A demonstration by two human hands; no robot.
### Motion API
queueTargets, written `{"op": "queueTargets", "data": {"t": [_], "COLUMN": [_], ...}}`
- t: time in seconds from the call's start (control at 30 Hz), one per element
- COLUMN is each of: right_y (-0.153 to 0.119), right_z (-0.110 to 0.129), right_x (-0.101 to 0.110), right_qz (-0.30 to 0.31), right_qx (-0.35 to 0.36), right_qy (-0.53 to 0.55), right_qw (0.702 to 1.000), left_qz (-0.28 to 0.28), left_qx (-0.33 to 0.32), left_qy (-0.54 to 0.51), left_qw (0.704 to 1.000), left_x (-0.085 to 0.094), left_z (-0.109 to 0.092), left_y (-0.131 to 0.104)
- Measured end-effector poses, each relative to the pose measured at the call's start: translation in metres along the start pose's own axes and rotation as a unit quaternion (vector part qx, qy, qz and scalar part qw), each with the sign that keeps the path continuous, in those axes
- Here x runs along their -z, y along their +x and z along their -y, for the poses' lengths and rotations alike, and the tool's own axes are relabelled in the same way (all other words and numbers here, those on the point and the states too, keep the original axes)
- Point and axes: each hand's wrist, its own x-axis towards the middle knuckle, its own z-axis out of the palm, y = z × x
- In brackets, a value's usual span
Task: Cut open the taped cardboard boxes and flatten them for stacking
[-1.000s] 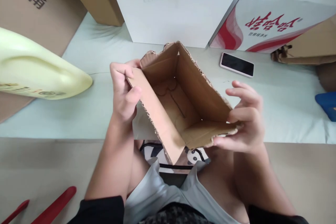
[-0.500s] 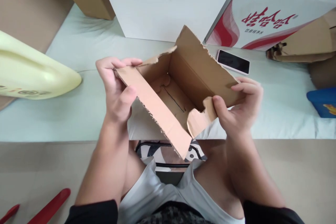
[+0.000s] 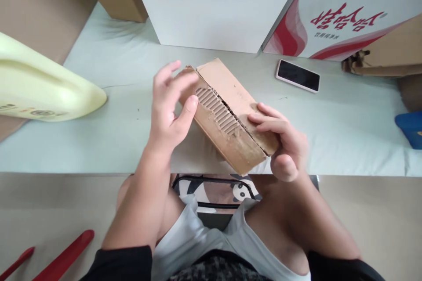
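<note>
A small brown cardboard box (image 3: pixel 231 116) stands at a slant near the front edge of the cloth-covered surface, its upper side covered. Along one long edge the outer paper is torn off and bare corrugation shows. At the box's left end my left hand (image 3: pixel 169 105) has its fingers spread, the thumb tip at the torn side and the other fingertips by the corner. My right hand (image 3: pixel 285 140) lies over the right end, fingers resting on the upper face and thumb apart from the box. What is inside is hidden.
A phone (image 3: pixel 298 75) lies behind the right hand. White cartons (image 3: pixel 211 9) and a red-and-white carton (image 3: pixel 329 26) line the back. A pale yellow plastic container (image 3: pixel 49 83) is at left, a blue item (image 3: pixel 410 127) at right. A red object (image 3: pixel 66 254) is low on the left.
The box was gaping towards me with its flaps raised and both hands gripping its rim. Now its upper side is covered, it sits lower, and the left hand's fingers have opened.
</note>
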Motion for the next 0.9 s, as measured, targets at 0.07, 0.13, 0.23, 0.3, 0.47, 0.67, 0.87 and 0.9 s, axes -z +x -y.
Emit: {"op": "queueTargets", "data": {"t": [0.07, 0.13, 0.23, 0.3, 0.47, 0.67, 0.87, 0.9], "right_y": [0.001, 0.003, 0.006, 0.007, 0.004, -0.001, 0.002, 0.002], "right_z": [0.001, 0.003, 0.006, 0.009, 0.011, -0.015, -0.029, -0.028], "right_x": [0.0, 0.0, 0.0, 0.001, 0.0, -0.005, -0.015, -0.016], "right_qz": [0.008, 0.016, 0.03, 0.044, 0.044, -0.079, -0.001, -0.002], "right_qx": [0.004, 0.007, 0.012, 0.009, -0.035, -0.223, -0.383, -0.363], "right_qy": [0.013, 0.015, 0.009, 0.009, 0.085, 0.161, 0.282, 0.284], "right_qw": [1.0, 1.0, 0.999, 0.999, 0.995, 0.958, 0.88, 0.887], "left_qz": [0.023, 0.028, 0.026, 0.031, 0.036, 0.025, -0.107, -0.116], "left_qx": [-0.02, -0.038, -0.065, -0.063, -0.038, -0.084, 0.021, 0.041], "left_qy": [0.048, 0.063, 0.065, 0.063, 0.024, 0.044, 0.021, 0.015], "left_qw": [0.998, 0.997, 0.995, 0.996, 0.998, 0.995, 0.994, 0.992], "left_x": [-0.002, -0.004, -0.006, -0.005, 0.002, 0.021, 0.027, 0.025], "left_z": [0.0, 0.001, 0.005, 0.006, 0.008, 0.024, 0.025, 0.024], "left_y": [-0.001, -0.002, -0.002, -0.002, 0.002, 0.003, 0.005, 0.005]}}
